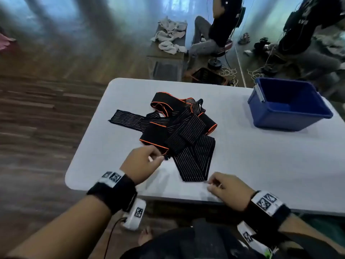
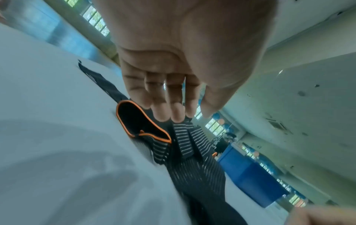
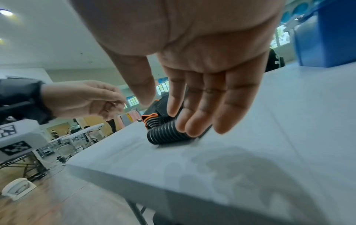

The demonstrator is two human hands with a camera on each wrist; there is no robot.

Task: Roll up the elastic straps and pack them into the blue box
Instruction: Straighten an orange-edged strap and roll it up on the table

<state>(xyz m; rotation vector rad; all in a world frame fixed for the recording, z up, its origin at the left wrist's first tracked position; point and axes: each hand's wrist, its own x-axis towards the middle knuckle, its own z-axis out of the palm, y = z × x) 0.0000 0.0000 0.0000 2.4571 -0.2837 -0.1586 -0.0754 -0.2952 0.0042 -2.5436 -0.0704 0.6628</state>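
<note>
Head view: heap of elastic straps (image 1: 179,128) lay mid-worktop (image 1: 261,161), blue box (image 1: 287,105) at far right. Left hand (image 1: 142,161) loosely curled beside orange-edged strap end, grasping nothing evident.

Left wrist view: fingers (image 2: 163,103) relaxed above straps.

Right wrist view: right hand (image 3: 202,91) unclenched, fingertips (image 3: 190,127) touching rolled strap end (image 3: 165,134).

Both forearms bare, no sleeves. Black fabric wristband (image 1: 113,191) on the left wrist, matching black band (image 1: 265,212) on the right. Each band carries a white plate with black-and-white square fiducial markers (image 1: 112,177). White camera module (image 1: 134,214) slung under the left wrist, marker on it, thin black cable (image 1: 110,238) trailing off. Dark clothing below.
</note>
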